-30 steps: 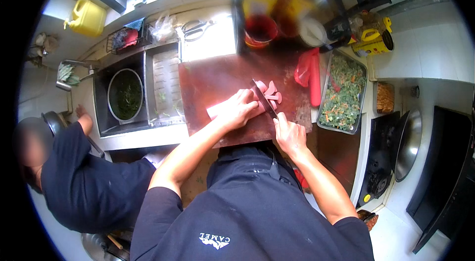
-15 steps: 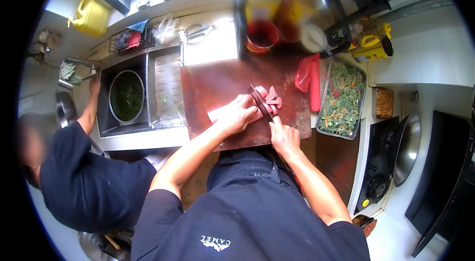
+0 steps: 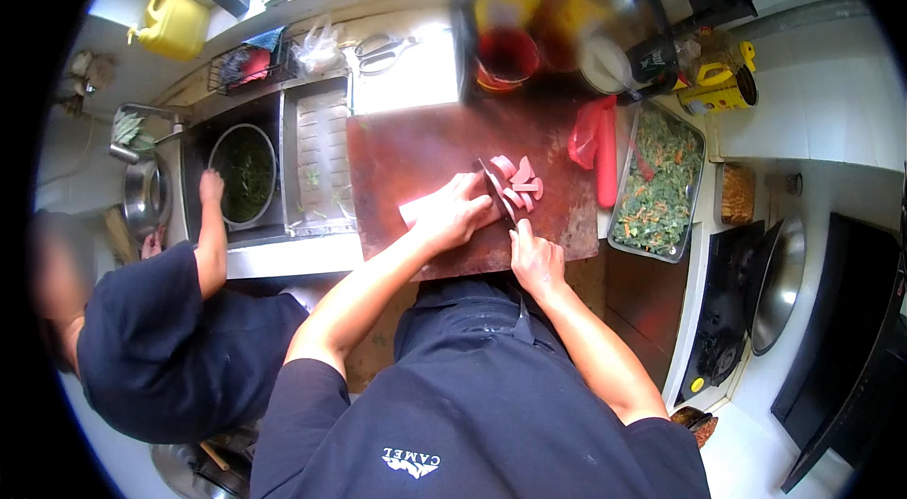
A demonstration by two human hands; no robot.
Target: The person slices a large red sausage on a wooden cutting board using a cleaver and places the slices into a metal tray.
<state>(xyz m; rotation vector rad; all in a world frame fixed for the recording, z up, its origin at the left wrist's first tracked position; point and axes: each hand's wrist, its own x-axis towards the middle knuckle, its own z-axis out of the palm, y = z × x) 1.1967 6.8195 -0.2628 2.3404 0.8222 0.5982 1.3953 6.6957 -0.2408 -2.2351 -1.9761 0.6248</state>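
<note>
so the left hand (image 3: 458, 214) has its fingers bunched over a pink sausage (image 3: 414, 211), pinching it down on the brown cutting board (image 3: 387, 151). one end pokes out to the left of that hand, and cut slices (image 3: 522, 180) sit loose just to its right. right hand (image 3: 537, 260) is curled round the handle of a knife (image 3: 497, 187), blade slanting up and left from the fist, right beside the left fingertips. up and right of the right hand there's a red wrapped roll (image 3: 607, 159), then a rectangular tray (image 3: 648, 255) of chopped greens (image 3: 658, 187) further right. well off to the left of the left hand, a co-worker's hand (image 3: 213, 185) is at the rim of a round pot (image 3: 275, 180) with leafy stuff (image 3: 246, 180) in it, can't tell if it's gripping anything.
</note>
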